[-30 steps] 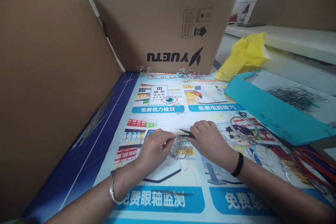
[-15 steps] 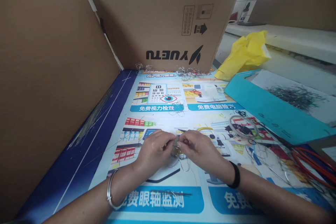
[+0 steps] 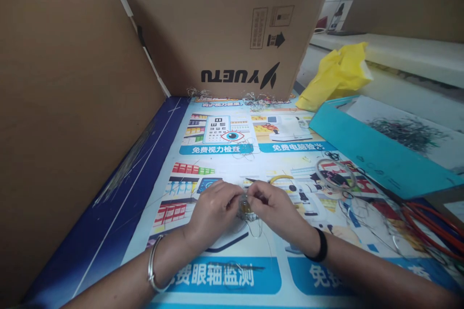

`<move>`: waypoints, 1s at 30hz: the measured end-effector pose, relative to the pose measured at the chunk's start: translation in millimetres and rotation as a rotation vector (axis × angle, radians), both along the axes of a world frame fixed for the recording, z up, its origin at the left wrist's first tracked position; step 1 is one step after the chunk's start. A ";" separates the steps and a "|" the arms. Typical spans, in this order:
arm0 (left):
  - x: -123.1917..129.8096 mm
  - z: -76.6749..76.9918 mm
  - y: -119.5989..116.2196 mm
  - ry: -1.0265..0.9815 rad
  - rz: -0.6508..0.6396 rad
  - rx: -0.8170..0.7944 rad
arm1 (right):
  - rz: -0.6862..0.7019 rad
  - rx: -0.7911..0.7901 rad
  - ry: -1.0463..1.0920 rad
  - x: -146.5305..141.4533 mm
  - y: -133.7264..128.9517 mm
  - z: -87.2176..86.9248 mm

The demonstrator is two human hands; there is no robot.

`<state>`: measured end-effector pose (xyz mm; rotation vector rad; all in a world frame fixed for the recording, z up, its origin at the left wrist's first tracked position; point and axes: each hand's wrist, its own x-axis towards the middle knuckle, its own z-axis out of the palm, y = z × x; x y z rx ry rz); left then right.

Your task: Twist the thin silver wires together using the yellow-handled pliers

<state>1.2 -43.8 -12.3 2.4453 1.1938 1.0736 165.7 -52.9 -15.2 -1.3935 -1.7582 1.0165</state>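
Note:
A small tangled wire piece [image 3: 246, 208] with a yellowish middle sits between my hands, loose wire ends hanging below it. My left hand [image 3: 216, 205], a silver bangle on its wrist, pinches its left side. On the right side, the fingertips of my right hand [image 3: 272, 203] are closed on the same piece; a black band is round that wrist. The fingertips partly hide the piece. Just beyond my right hand lies a tool with a yellow handle [image 3: 282, 178]. A small bundle of dark wires [image 3: 235, 267] lies on the printed sheet nearer to me.
Cardboard panels [image 3: 224, 24] stand at the back and left. A turquoise box [image 3: 384, 154] holding many short wires is at the right, by a yellow bag [image 3: 335, 75]. Orange cable [image 3: 431, 227], a clear coil [image 3: 335, 174] and straight wires [image 3: 125, 166] lie around.
Both hands stay at nearly the same place on the wire piece. My right fingers have shifted slightly, and a little more of the yellowish middle shows.

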 end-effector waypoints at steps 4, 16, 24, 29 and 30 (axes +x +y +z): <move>-0.4 -0.2 -0.4 -0.043 -0.022 -0.020 | -0.013 -0.017 0.050 -2.1 0.0 -0.1; -2.5 2.3 0.2 -0.113 -0.091 -0.019 | -0.029 0.019 0.042 0.2 1.8 -3.4; -3.3 3.0 -1.7 -0.092 -0.091 -0.083 | -0.084 0.041 0.000 -1.7 0.7 -4.3; 0.4 1.0 -3.2 -0.143 -0.016 -0.073 | -0.103 0.072 0.001 -3.2 1.4 -8.8; 1.2 0.8 -3.2 -0.142 -0.005 -0.078 | -0.101 0.068 0.005 -3.5 1.5 -9.6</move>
